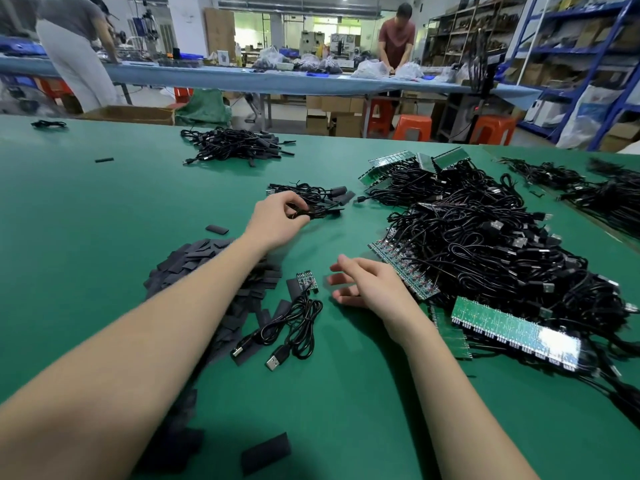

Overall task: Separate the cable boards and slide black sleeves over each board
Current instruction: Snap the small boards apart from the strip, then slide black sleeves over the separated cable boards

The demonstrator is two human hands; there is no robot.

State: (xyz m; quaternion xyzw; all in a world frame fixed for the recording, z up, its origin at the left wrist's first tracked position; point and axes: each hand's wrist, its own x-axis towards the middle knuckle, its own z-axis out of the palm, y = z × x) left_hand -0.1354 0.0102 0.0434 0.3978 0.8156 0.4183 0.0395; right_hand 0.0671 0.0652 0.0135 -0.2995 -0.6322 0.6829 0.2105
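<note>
While left hand (pixel 277 220) pinches a sleeved cable (pixel 311 211), right hand (pixel 367 284) released; big pile (pixel 485 244) beside it unsleeved.

My left hand (pixel 277 220) and right hand (pixel 370 284) are bare: no gloves, rings or watch. Both forearms are uncovered, running off toward five and seven o'clock, no sleeve showing.

One head-worn wide-angle view — looking forward and down, close over the green table (pixel 104 202).
</note>
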